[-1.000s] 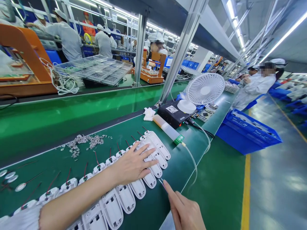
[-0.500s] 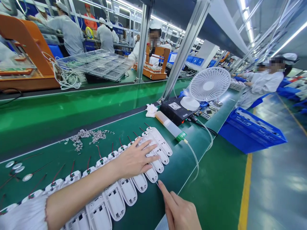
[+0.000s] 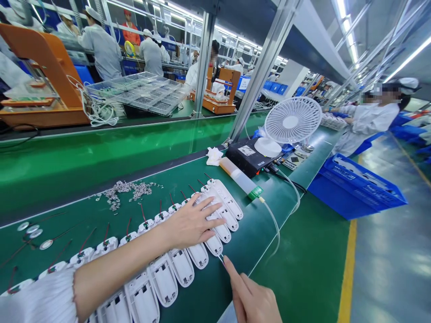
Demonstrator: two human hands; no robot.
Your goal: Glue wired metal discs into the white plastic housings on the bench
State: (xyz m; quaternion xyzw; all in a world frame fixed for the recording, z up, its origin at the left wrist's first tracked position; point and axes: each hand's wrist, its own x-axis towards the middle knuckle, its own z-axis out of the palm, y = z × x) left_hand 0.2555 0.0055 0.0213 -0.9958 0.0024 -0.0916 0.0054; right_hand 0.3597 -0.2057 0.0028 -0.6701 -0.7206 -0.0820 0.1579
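Note:
A row of white plastic housings [image 3: 163,278] lies side by side on the green bench, several with a small green circuit board and red wires at the far end. Across the right part of this row rests my left hand [image 3: 197,222], palm down with fingers spread, covering some of the housings. My right hand [image 3: 254,291] is closed on a thin, pale pointed tool [image 3: 221,259], its index finger stretched along it. The tool's tip is at the near end of one housing, just below my left hand. Most of the tool is hidden in the hand.
Small metal parts [image 3: 134,192] lie piled behind the row, and round discs with wires [image 3: 46,244] at left. A syringe-like dispenser tube [image 3: 240,178], black control box [image 3: 247,154] and white fan [image 3: 292,120] stand right. Beyond are a blue crate [image 3: 353,193] and co-workers.
The view has shifted slightly. My right hand has drawn the tool a little back from the housing's end, so more of its tip shows. My left hand stays spread in place.

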